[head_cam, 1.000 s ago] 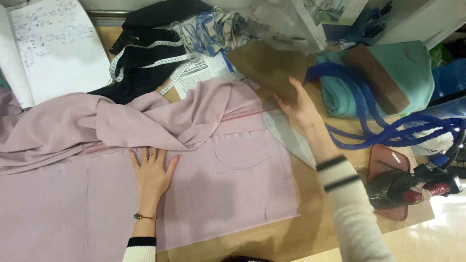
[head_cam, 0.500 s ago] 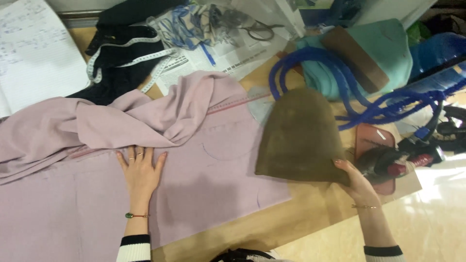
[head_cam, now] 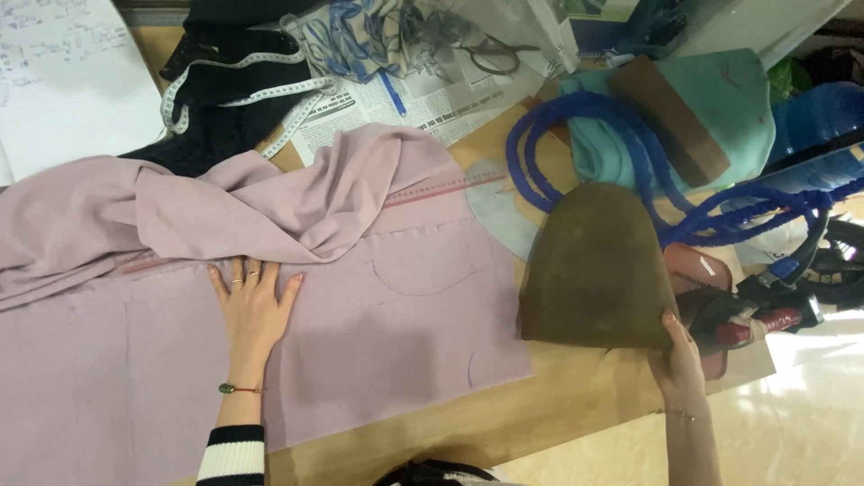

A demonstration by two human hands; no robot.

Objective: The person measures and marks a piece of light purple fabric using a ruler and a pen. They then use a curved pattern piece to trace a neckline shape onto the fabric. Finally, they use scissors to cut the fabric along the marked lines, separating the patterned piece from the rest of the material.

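Right hand [head_cam: 681, 362] grips brown pad [head_cam: 596, 267] by its lower corner; left hand [head_cam: 253, 306] flat on pink fabric [head_cam: 378, 342].

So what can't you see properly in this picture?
In the head view:
- Right hand: its fingers are hidden behind the brown pad it holds.
- The iron: partly covered by the pad and a blue hose.
- Pink fabric: cut off by the left edge.
- White paper: its writing is too small.
- Left hand: its arm leaves the bottom edge.
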